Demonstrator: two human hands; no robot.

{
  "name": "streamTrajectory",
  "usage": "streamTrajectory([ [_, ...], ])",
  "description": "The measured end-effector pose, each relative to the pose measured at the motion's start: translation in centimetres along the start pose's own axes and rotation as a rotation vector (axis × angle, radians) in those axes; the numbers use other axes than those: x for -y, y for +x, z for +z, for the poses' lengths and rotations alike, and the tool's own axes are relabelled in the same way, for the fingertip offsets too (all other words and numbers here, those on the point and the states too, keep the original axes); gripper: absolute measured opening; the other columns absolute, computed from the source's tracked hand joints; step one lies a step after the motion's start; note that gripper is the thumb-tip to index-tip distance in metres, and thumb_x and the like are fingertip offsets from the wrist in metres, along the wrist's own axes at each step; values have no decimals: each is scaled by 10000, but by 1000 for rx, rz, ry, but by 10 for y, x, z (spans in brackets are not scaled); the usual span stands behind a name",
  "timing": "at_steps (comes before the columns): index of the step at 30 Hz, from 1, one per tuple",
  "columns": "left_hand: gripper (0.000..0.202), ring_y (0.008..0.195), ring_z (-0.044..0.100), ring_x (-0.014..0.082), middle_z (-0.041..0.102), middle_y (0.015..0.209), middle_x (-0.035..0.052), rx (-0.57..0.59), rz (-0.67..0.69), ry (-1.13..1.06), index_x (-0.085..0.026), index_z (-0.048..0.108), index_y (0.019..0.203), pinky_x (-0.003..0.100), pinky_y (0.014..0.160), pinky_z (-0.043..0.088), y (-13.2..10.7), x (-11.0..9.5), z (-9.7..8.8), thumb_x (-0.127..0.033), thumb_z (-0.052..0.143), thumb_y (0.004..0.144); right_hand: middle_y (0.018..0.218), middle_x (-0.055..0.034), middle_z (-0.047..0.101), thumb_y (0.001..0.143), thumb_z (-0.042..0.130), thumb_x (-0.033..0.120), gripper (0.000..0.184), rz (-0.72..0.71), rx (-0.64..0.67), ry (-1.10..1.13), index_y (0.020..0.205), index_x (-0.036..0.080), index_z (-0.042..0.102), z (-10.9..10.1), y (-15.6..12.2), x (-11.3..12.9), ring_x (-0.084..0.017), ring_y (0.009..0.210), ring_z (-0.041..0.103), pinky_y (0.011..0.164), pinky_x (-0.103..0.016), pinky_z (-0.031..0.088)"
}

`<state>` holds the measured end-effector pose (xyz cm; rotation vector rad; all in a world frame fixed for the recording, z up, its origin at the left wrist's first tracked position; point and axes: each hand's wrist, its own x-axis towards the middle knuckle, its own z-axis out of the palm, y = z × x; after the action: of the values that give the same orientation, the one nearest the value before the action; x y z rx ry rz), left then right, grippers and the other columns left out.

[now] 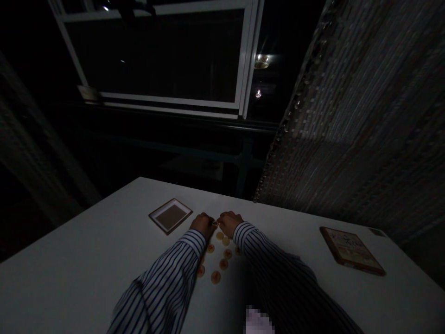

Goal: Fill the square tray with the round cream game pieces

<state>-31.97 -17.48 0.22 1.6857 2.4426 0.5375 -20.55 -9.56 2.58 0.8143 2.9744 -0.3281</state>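
Observation:
My left hand (203, 225) and my right hand (229, 223) meet over the white table, their fingers closed and bent toward each other. Between the fingertips is a small round wooden game piece (215, 223), partly covered by the fingers of both hands. Just in front of the hands lie two pale round pieces (220, 235) side by side. Several more round pieces with reddish marks (227, 253) are scattered flat between my forearms, one half hidden by the right sleeve. Dim light hides finer detail on the pieces.
An open shallow box part (170, 215) with a brown inside rests left of my hands. A flat box with a printed cover (352, 250) lies at the right. The white table (104, 250) ends before a dark window (156, 55). A bead-string curtain (347, 120) hangs at the right.

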Motion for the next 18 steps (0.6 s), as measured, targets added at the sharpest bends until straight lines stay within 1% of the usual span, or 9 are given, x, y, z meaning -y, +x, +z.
streamTrajectory([
  [4,244,833,544,185,601,866,80,-28,8,-26,-197,632,841,262,737,382,-1,-3,-4,-321,499,679,1069,-27,512,757,335,240,306,-39,-40,3,941,288,574,-4,-2,-2,-217,1024,394,791,-404,304],
  [7,252,840,545,194,606,874,88,-58,15,-45,-186,627,846,265,739,383,-2,-6,-8,-325,501,678,1040,-8,525,754,338,233,324,-56,-67,10,985,324,547,-8,-4,-3,-205,1018,399,797,-393,302],
  [10,259,838,546,194,613,876,87,-99,32,-64,-178,615,855,265,737,384,-3,-9,-11,-327,476,695,1068,9,510,758,330,227,357,-71,-96,19,1047,347,501,-13,-7,-5,-195,1032,388,815,-383,294],
  [13,260,830,547,185,621,874,73,-142,56,-86,-178,597,869,259,731,387,-6,-12,-14,-321,451,709,1109,10,489,753,334,216,379,-78,-130,32,1082,338,478,-19,-11,-6,-195,1045,378,823,-375,293],
  [18,226,782,559,165,629,861,37,-188,80,-133,-194,575,872,242,700,399,-12,-23,-22,-289,449,710,1125,2,487,747,336,210,382,-87,-185,47,1082,315,487,-30,-24,-8,-202,1038,389,822,-383,299],
])
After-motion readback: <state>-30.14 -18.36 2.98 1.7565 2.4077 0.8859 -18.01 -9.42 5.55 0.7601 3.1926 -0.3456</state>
